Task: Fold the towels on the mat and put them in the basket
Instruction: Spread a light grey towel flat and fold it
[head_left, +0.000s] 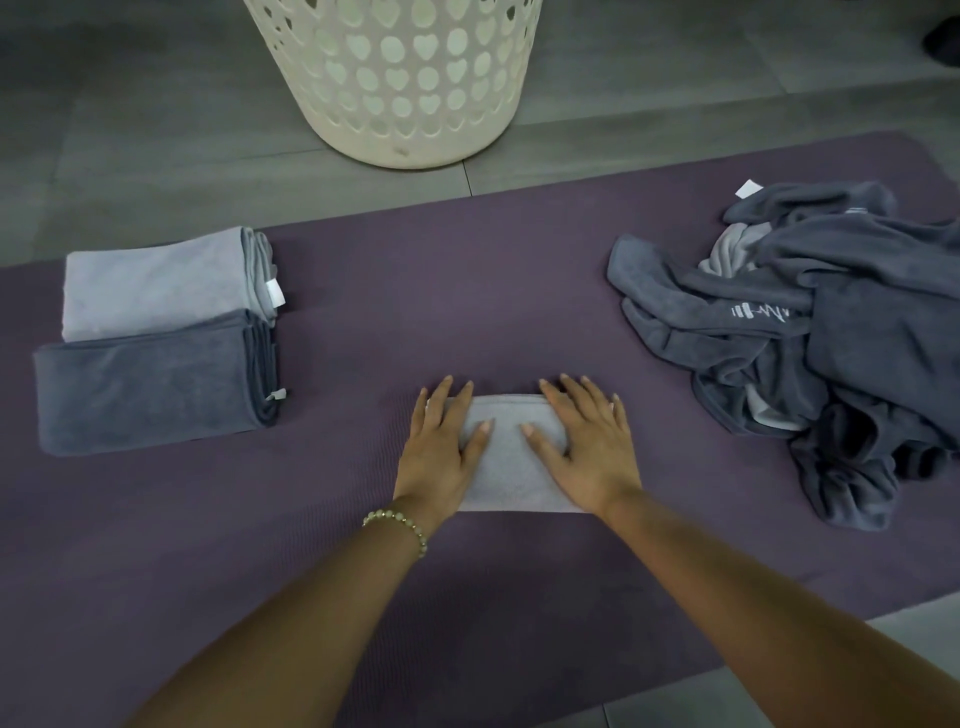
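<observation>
Both hands lie flat, fingers straight, gripping nothing. The left hand (441, 441) and the right hand (587, 447) press down on either end of a small light grey towel (511, 467). This towel is folded into a compact block on the purple mat (467, 291), straight in front of the basket (405, 78) on the person's side of it. The basket itself stands on the grey floor (130, 130), just beyond the mat's far edge.

In front of the basket and to its left, a folded pale towel (156, 286) and a folded dark towel (145, 389) lie touching side by side. In front of the basket and to its right is a rumpled heap of dark and pale towels (831, 322), not yet folded.

The step in hand looks like flattening the last fold, so the task seems to be somewhere around its middle.

The main risk is the fold springing open once the palms lift, since soft, thick cloth tends to relax. Picking the block up by its top layer alone would let the lower layers drop and undo it, so it needs support from beneath or a grip across all layers. The basket looks deep, and a towel let go from the rim may tumble and land unfolded. The bead bracelet (397, 525) on the left wrist could catch on the cloth's pile.
</observation>
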